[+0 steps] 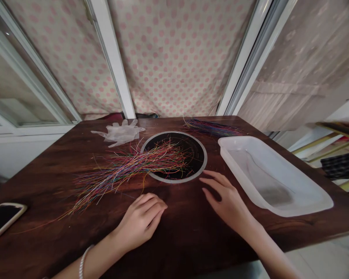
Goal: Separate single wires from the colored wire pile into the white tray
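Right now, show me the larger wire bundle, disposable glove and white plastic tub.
Larger wire bundle [136, 161], head view: middle strands.
Disposable glove [120, 134], head view: palm.
White plastic tub [279, 166], head view: inner right wall.

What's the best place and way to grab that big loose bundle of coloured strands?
Probably around the middle of the bundle, coming from the near side, where the left hand is close by. At its middle the strands seem gathered most closely, while both ends fan out loosely, the right end over the round black panel.
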{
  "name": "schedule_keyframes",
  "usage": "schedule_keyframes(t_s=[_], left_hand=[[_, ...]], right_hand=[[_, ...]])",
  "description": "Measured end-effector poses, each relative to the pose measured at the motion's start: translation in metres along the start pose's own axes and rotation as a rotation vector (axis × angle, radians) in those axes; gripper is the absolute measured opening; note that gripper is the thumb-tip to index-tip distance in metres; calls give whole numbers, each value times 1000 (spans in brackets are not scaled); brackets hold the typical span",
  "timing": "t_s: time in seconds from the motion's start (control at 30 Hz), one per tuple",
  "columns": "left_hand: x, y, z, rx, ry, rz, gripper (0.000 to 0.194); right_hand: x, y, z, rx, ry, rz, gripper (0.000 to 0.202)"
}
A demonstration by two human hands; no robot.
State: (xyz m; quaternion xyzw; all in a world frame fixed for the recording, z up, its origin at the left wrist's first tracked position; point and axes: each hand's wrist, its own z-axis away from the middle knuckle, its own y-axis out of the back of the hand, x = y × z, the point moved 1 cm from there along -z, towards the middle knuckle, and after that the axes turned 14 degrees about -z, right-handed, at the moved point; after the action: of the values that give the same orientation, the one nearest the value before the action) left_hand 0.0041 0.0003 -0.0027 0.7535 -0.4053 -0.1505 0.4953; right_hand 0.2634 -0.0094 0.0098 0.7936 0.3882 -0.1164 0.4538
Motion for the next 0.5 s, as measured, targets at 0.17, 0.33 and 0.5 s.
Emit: schedule_keyframes(t_s=[0.17,0.33,0.5], left_hand=[[-7,0,0,40,104,-202,20],[-19,-5,3,-34,252,-347,14],[-22,-9,5,-80,333,-385,14]], right_hand=[[-8,-30,-38,-216,-6,-130,28],[12,-60,-65,-205,-83,-158,34],[27,-79,-65,-127,-49,-207,35]])
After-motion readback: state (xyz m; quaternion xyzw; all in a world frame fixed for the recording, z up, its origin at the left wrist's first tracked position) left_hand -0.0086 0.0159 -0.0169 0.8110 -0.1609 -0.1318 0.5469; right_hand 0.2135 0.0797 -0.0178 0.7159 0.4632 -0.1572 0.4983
